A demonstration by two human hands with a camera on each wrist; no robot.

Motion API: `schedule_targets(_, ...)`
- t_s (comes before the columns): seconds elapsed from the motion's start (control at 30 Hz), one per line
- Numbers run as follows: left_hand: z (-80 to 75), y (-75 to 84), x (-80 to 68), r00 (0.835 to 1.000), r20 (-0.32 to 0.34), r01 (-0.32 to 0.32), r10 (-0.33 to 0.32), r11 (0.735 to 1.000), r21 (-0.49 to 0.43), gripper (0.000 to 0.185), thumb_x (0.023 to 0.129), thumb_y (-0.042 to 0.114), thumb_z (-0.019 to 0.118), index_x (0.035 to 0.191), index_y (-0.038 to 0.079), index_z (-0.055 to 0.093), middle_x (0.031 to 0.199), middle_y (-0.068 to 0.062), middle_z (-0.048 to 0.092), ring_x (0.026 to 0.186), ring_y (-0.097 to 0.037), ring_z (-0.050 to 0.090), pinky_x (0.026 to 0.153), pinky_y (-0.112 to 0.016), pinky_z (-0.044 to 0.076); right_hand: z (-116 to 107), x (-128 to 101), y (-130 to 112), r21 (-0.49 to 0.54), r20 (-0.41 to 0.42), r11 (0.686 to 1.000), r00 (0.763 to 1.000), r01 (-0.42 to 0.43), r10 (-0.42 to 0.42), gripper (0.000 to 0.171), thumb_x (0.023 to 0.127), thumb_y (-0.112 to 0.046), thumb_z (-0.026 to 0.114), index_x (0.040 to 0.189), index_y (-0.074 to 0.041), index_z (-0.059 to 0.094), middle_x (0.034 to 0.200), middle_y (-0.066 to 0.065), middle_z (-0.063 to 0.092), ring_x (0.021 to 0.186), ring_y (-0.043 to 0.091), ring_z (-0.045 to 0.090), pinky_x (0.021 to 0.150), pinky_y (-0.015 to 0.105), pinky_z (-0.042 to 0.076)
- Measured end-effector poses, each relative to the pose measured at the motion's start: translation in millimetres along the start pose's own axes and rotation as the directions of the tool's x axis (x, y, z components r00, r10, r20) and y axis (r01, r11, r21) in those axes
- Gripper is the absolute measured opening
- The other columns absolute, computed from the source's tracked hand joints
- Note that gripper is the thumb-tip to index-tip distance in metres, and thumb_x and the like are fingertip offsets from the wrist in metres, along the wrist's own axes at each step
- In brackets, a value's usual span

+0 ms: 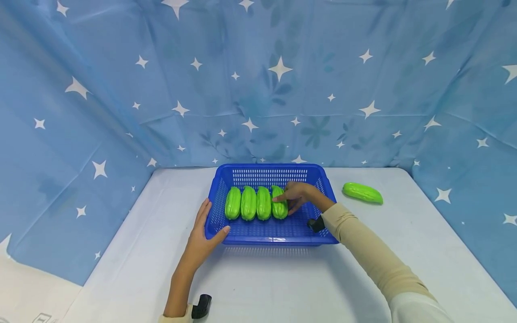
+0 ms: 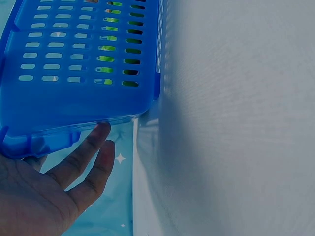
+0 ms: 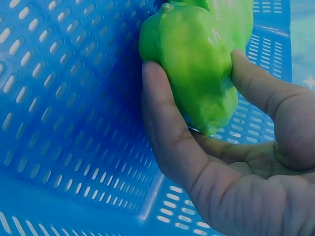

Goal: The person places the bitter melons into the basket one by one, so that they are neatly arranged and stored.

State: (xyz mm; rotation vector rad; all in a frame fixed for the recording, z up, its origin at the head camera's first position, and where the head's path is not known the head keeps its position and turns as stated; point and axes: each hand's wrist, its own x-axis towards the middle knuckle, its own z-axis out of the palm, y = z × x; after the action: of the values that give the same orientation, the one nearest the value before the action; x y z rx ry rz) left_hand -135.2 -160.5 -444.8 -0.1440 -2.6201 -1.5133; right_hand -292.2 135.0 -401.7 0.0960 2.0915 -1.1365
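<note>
A green toy cucumber (image 3: pixel 197 64) is held in the grip of the right hand (image 1: pixel 298 195), with the thumb pressed on one side and the fingers (image 3: pixel 167 132) curled along the other, as shown by the right wrist view. In that view only the lower part of the cucumber is seen; its upper end is cut off by the frame edge. From the head view, the held piece (image 1: pixel 279 202) is seen as the rightmost of a row of four inside the blue basket (image 1: pixel 266 172), partly covered by the hand. The three other green cucumbers (image 1: pixel 248 203) are laid side by side just to its left, touching or nearly touching one another.

The near left corner of the basket is grasped by the left hand (image 1: pixel 203 233): the thumb is hooked over the rim while the fingers are laid along the outer wall. In the left wrist view the fingertips (image 2: pixel 101 132) are seen under the rim of the basket (image 2: pixel 78 98), and the thumb is hidden behind the plastic. Only slivers of green are made out through the slots there.

The basket is set on a white desk (image 1: pixel 258 282). A fifth green cucumber (image 1: pixel 362 193) is left lying on the desk, well apart to the right of the basket. A blue star-patterned cloth (image 1: pixel 258 80) is hung behind and at both sides.
</note>
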Motion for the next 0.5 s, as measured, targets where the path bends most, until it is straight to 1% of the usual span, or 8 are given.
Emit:
schedule_targets(0.2, 0.4, -0.1, 0.1, 1.0, 0.001, 0.001, -0.001, 1.0, 0.001, 0.092, 0.087, 0.046, 0.068, 0.158, 0.021, 0.014, 0.166, 0.006, 0.006, 0.153, -0.029, 0.008, 0.117, -0.061, 0.019, -1.2, -2.4, 0.2, -0.009, 0.003, 1.0, 1.0, -0.006, 0.006, 0.066, 0.093, -0.027, 0.068, 0.138, 0.005, 0.032, 0.136, 0.03, 0.049, 0.118, 0.044, 0.058, 0.079, 0.044, 0.06)
schedule_targets(0.5, -0.3, 0.1, -0.5, 1.0, 0.002, 0.002, -0.002, 1.0, -0.004, 0.093, 0.087, 0.046, 0.069, 0.158, 0.021, 0.014, 0.166, 0.006, 0.005, 0.153, -0.03, 0.007, 0.117, -0.062, 0.019, -6.8, -8.0, 0.6, -0.031, 0.018, 0.999, 1.0, -0.016, 0.016, 0.071, 0.094, -0.031, 0.066, 0.143, 0.006, 0.031, 0.135, 0.033, 0.05, 0.118, 0.043, 0.059, 0.08, 0.044, 0.06)
